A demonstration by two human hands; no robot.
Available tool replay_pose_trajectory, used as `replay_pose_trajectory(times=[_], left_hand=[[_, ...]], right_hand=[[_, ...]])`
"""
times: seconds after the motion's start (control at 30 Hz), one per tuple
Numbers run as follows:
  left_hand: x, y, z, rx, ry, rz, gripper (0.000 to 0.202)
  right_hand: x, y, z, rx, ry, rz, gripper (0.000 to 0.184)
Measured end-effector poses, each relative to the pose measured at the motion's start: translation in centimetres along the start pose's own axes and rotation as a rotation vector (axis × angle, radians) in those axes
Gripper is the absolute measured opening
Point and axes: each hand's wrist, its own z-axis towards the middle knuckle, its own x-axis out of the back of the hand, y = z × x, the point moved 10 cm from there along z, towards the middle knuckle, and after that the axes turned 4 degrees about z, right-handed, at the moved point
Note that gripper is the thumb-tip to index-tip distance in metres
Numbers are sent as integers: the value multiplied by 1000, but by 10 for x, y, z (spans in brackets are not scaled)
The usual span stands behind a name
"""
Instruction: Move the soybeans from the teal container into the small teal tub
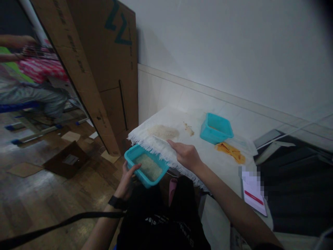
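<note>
My left hand (pixel 127 180) grips the near side of a teal plastic tub (pixel 145 166) with pale rice in it, held just below the fringed edge of a white cloth (pixel 171 152) on the table. My right hand (pixel 186 154) rests on the cloth's edge with fingers closed on a thin flat strip (pixel 160 139) that points toward a pile of rice (pixel 163 132) on the cloth. A black watch is on my left wrist.
A second teal tub (pixel 215 128) stands farther back on the cloth, with a small brownish pile (pixel 189 129) and an orange wrapper (pixel 230 151) near it. Large cardboard sheets (pixel 104 69) lean on the wall at left. A person sits far left. A notebook (pixel 253 198) lies at right.
</note>
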Motion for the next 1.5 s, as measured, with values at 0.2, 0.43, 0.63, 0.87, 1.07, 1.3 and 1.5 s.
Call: replay_pose_trajectory(times=[0.2,0.43,0.63,0.87,1.07,1.3,1.5], left_hand=[[-3,1,-1,-7,-4,-8,76],[-1,-1,-1,-6,5,-19,79],[-1,-1,0,-2,4,-20,82],[-1,1,0,-11,3,-3,80],[-2,0,0,-10,7,-7,80],[-2,2,-3,-9,8,-12,79],[0,4,-5,-9,25,-15,78]], right_hand=[[4,-31,-15,107,-6,-1,47],[13,-63,-41,231,44,-55,48],[24,-48,-35,177,122,10,57],[-4,-34,6,89,34,-74,48],[2,-63,-23,201,45,-119,44],[27,-37,-13,22,187,6,50],[16,20,50,-416,304,364,36]])
